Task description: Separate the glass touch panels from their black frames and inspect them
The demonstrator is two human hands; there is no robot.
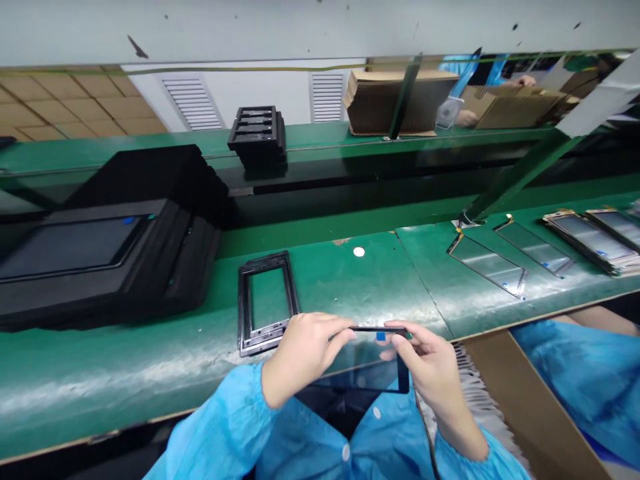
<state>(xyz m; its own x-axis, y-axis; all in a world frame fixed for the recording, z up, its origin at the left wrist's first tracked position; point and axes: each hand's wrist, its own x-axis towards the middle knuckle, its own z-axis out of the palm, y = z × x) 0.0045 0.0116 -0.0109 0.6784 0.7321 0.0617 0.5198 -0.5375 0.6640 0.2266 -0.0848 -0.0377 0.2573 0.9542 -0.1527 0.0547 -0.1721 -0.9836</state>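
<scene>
Just right of the stacked black frames (245, 303) and nearer the person, the dark-rimmed panel (357, 375) is held tilted, the left hand (311, 343) pinching its far edge and the right hand (434, 365) gripping its right end by the blue tab (381, 337). Were either pinch to loosen, the panel could probably slip off the desk's (330, 283) near side; fingertips straying inward might smudge the glass or lift the tab, and a leftward swing of the left hand could nudge the frames askew.
</scene>
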